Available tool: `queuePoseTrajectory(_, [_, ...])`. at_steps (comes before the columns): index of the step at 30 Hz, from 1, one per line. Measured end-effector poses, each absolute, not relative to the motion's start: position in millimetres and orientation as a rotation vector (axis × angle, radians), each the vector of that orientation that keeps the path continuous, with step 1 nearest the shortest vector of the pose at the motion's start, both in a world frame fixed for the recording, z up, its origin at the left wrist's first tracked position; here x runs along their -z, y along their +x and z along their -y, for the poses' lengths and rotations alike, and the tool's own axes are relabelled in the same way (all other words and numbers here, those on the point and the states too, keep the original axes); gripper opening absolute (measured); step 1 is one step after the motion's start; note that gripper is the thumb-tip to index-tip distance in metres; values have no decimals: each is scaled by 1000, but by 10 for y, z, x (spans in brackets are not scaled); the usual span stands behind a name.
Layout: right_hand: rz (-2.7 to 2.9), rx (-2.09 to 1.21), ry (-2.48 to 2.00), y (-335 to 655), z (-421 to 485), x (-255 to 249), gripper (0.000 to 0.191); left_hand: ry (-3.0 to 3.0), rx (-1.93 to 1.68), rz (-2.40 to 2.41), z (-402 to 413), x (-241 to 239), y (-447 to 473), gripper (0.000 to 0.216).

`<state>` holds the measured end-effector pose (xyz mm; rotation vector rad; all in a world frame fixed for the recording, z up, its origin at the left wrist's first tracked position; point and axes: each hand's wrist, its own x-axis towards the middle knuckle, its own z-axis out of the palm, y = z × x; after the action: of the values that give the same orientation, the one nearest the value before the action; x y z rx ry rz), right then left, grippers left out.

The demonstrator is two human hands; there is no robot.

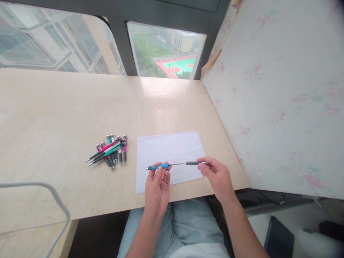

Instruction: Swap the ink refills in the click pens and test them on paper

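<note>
My left hand (159, 181) is closed around the blue upper barrel (161, 166) of a ballpoint pen. A thin refill (177, 164) sticks out of that barrel to the right. Between the thumb and fingers of my right hand (216, 175) is the pen's dark grip section (192, 163), its metal tip pointing right. The two pen parts are apart, roughly in line, with the refill's end just short of the grip section. Both hands are above a white sheet of paper (166, 148) with faint writing along its top edge.
A heap of several pens (110, 149), in pink, green, white and purple with dark grips, lies left of the paper. A grey cable or tube (53, 193) curves over the desk's (67, 107) lower left. A floral-papered wall (271, 107) bounds the right side; windows (166, 50) stand behind.
</note>
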<state>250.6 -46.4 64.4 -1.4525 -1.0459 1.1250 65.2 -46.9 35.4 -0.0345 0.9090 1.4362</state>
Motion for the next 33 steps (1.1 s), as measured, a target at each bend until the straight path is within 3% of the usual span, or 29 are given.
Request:
queuePoseTrajectory(25, [1244,-1123,-1488,2220,459,-488,19,139,-1393,-1010,527,-394,705,25])
queuePoseTrajectory(33, [1240,-1253,-1488,2292,469,-499,23,177,-1375,-1028,528,-342,667,23])
